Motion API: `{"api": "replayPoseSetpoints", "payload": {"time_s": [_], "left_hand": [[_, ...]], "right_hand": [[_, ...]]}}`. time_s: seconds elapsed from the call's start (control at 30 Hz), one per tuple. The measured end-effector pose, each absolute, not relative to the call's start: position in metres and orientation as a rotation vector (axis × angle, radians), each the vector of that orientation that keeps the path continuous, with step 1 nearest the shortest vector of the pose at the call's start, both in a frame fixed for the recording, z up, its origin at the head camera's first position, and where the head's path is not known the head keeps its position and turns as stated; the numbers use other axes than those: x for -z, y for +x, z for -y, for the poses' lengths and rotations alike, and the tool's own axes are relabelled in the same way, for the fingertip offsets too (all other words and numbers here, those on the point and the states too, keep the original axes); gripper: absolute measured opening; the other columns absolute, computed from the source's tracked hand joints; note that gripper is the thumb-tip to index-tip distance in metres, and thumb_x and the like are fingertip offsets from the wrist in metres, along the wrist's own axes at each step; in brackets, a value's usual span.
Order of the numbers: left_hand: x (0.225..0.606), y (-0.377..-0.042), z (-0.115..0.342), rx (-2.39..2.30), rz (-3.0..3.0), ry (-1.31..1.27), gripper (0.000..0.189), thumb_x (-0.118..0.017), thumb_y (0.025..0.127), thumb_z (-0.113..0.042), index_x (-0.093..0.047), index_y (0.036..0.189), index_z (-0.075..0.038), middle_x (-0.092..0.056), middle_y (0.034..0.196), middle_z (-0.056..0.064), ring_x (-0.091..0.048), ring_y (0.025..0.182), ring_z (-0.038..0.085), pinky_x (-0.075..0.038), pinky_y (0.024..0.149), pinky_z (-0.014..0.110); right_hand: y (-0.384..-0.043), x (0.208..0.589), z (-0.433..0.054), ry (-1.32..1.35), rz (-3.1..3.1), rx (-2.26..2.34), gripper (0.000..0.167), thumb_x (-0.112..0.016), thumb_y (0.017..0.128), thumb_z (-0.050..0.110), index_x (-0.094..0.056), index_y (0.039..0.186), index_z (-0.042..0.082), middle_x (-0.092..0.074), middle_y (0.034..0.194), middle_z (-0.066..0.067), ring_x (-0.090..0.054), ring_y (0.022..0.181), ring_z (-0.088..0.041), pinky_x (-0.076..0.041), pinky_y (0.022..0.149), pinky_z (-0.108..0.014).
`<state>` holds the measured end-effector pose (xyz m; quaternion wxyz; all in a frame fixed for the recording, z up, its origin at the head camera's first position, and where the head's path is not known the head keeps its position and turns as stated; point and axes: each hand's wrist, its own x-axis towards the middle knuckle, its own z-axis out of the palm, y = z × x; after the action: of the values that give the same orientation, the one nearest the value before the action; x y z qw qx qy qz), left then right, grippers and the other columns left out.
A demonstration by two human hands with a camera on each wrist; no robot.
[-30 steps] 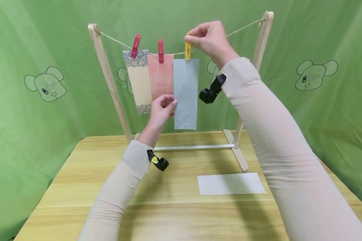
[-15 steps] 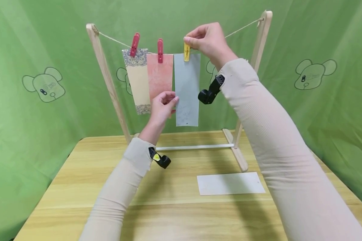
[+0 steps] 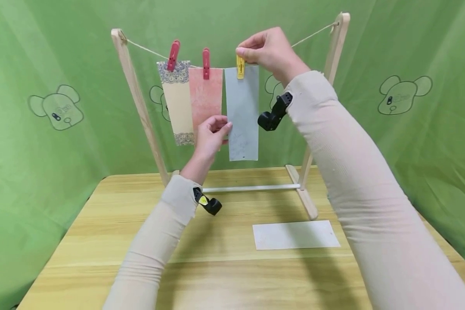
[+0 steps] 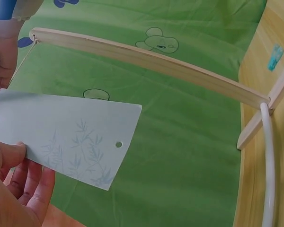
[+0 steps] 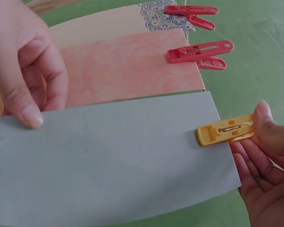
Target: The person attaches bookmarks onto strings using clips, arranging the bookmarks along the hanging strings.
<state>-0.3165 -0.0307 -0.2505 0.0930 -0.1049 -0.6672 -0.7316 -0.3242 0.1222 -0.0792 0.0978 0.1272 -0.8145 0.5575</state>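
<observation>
My left hand (image 3: 209,137) pinches the left edge of a pale blue-grey bookmark (image 3: 243,112) between thumb and fingers. Printed bamboo and a punched hole (image 4: 119,144) show at its lower end in the left wrist view. With thumb and fingers, my right hand (image 3: 273,54) pinches a yellow clothespin (image 3: 240,66) by its handle end. The clothespin's tip overlaps the bookmark's top edge, and the right wrist view shows the yellow clothespin (image 5: 226,131) lying over that edge. To the left, a pink bookmark (image 3: 205,92) and a cream patterned bookmark (image 3: 178,103) hang from red clothespins (image 3: 206,63).
A string (image 3: 314,35) runs between two wooden posts (image 3: 338,47), joined low down by a white rod (image 3: 252,188). On the wooden table (image 3: 112,241) lies a white bookmark (image 3: 296,235). A teal clothespin (image 4: 275,57) appears in the left wrist view. Green cloth (image 3: 81,34) stands behind.
The blue-grey bookmark has risen and shifted slightly right with my left hand, so its top edge is now higher against the yellow clothespin. My right hand has barely moved.
</observation>
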Motion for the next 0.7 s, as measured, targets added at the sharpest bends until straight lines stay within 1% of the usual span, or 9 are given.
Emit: {"api": "replayPoseSetpoints", "payload": {"time_s": [0.13,0.33,0.43,0.6,0.7], "left_hand": [[0.2503,-0.3177,0.0308,2.169,1.972,-0.32,0.021,-0.065,0.087,-0.004,-0.062,0.108,-0.003,-0.061,0.088,0.0,-0.056,0.077,0.009,-0.054,0.064,0.023],[0.2514,-0.3205,0.0296,2.184,1.963,-0.31,0.02,-0.065,0.087,-0.005,-0.062,0.107,-0.002,-0.061,0.087,0.0,-0.056,0.078,0.009,-0.055,0.067,0.024],[0.2528,-0.3212,0.0288,2.191,1.967,-0.303,0.02,-0.065,0.087,-0.005,-0.062,0.107,-0.001,-0.06,0.085,-0.002,-0.056,0.077,0.008,-0.055,0.067,0.024],[0.2563,-0.3223,0.0292,2.186,1.966,-0.305,0.021,-0.064,0.088,-0.006,-0.062,0.107,0.002,-0.059,0.085,-0.002,-0.055,0.077,0.009,-0.055,0.067,0.023],[0.2587,-0.3223,0.0302,2.188,1.964,-0.306,0.022,-0.064,0.089,-0.008,-0.062,0.108,0.003,-0.06,0.087,0.0,-0.056,0.079,0.01,-0.056,0.073,0.027]], "right_hand": [[-0.3249,0.0778,-0.1241,0.382,2.458,-1.624,0.032,-0.071,0.083,0.022,-0.067,0.111,0.008,-0.064,0.096,0.003,-0.059,0.092,-0.012,-0.044,0.096,-0.026],[-0.3275,0.0792,-0.123,0.333,2.479,-1.618,0.035,-0.072,0.083,0.027,-0.066,0.114,0.011,-0.063,0.097,0.006,-0.056,0.093,-0.011,-0.036,0.102,-0.029],[-0.3281,0.08,-0.1226,0.31,2.494,-1.614,0.038,-0.072,0.083,0.029,-0.065,0.117,0.012,-0.062,0.101,0.007,-0.055,0.098,-0.012,-0.033,0.105,-0.03],[-0.3271,0.0794,-0.1228,0.292,2.494,-1.626,0.043,-0.072,0.083,0.03,-0.062,0.121,0.013,-0.062,0.118,0.001,-0.055,0.112,-0.016,-0.033,0.107,-0.029],[-0.3246,0.0791,-0.1239,0.303,2.482,-1.61,0.044,-0.072,0.083,0.03,-0.062,0.122,0.012,-0.061,0.121,-0.001,-0.055,0.11,-0.016,-0.037,0.105,-0.029]]}}
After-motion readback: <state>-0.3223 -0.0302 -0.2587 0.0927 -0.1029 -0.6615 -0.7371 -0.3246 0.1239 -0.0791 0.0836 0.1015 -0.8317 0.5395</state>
